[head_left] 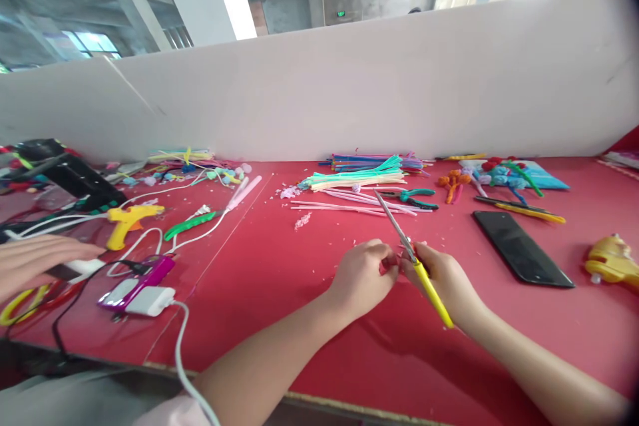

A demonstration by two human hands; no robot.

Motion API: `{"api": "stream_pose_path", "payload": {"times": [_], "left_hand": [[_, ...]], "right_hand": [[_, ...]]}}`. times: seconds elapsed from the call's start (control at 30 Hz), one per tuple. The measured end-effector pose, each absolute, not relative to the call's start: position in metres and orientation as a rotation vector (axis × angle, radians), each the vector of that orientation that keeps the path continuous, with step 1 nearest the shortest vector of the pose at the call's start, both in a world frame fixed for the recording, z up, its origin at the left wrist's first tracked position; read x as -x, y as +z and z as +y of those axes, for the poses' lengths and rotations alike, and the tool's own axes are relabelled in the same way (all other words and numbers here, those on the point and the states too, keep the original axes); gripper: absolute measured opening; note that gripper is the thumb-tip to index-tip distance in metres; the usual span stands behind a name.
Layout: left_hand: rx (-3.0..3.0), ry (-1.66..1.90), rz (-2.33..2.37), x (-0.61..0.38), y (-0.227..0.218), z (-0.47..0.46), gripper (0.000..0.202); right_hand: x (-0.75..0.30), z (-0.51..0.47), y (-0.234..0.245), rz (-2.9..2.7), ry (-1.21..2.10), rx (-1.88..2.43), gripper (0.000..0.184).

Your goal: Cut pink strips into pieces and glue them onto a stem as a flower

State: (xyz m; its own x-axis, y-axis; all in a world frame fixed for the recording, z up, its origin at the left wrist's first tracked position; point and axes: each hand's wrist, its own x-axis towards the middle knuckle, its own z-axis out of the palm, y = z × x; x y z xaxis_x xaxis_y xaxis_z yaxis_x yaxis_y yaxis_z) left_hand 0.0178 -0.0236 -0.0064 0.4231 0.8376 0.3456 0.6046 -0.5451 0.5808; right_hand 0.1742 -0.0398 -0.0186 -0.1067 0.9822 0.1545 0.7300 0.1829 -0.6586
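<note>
My left hand (364,274) is closed in a pinch on a small red piece (388,264) low over the red table (279,293). My right hand (444,279) is closed round yellow-handled scissors (417,259), whose metal blades point up and away to the left, right beside the red piece. Both hands meet near the middle of the table. Small scraps lie on the table around them.
Coloured pipe cleaners (364,176) and green pliers (417,198) lie behind the hands. A black phone (522,247) and a yellow glue gun (614,261) sit on the right. Another glue gun (127,219), chargers and cables (144,293) lie left, where another person's hand (34,263) rests. A white partition (349,93) stands behind.
</note>
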Motion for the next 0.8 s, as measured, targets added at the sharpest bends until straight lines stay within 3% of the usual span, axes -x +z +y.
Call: {"api": "stream_pose_path", "payload": {"times": [0.33, 0.5, 0.63, 0.8], "left_hand": [[-2.19, 0.882, 1.152, -0.014, -0.014, -0.026, 0.008], [-1.739, 1.007, 1.097, -0.008, -0.012, -0.015, 0.009], [-1.255, 1.14, 1.036, 0.001, -0.007, -0.003, 0.019], [-0.994, 1.28, 0.906, 0.006, -0.001, 0.0, 0.015]], "right_hand": [[-0.171, -0.038, -0.026, -1.943, 0.526, 1.609, 0.015], [-0.174, -0.039, -0.019, -1.901, 0.514, 1.624, 0.024], [-0.176, -0.041, -0.008, -1.966, 0.472, 1.683, 0.022], [-0.176, -0.042, -0.005, -2.076, 0.243, 1.822, 0.021]]}}
